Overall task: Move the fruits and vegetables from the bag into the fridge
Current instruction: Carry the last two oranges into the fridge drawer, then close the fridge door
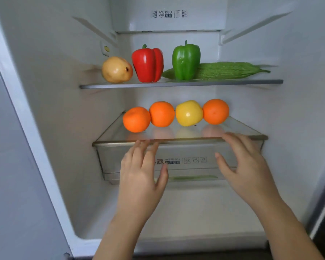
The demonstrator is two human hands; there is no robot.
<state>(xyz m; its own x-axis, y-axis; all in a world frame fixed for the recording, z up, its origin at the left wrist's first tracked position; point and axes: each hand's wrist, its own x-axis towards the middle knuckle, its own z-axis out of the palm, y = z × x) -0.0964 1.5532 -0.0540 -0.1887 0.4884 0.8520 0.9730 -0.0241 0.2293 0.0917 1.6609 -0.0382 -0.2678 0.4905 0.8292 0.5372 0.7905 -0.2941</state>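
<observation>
Facing the open fridge (45, 76), both hands empty at the crisper drawer (176, 160) under the lower glass shelf (242, 131). No bag in view.

Upper shelf (180, 83), left to right: pear (116, 70), red bell pepper (147, 63), green bell pepper (186, 60), with a bitter gourd (225, 70) lying on its side behind the green pepper, long axis running left-right, tip pointing right.

Lower glass shelf, one row near the back: orange (136, 119), orange (161, 114), yellow apple (189, 113), orange (215, 111), each touching the next.

Key relation: the drawer front sits directly ahead of both hands, long axis left-right, hands spread across it about evenly, so neither is clearly nearer. Something green and long lies inside the drawer at the bottom, too blurred to name.

Left hand (141, 177): open, fingers loosely spread, fingertips up at the shelf's front edge, holding nothing. Right hand (246, 166): open wide, fingers reaching the shelf edge on the right, thumb out over the drawer face, holding nothing.

Judgement: produce looks mostly stowed; next move likely a two-hand push or pull on the drawer, straight along the depth axis.
</observation>
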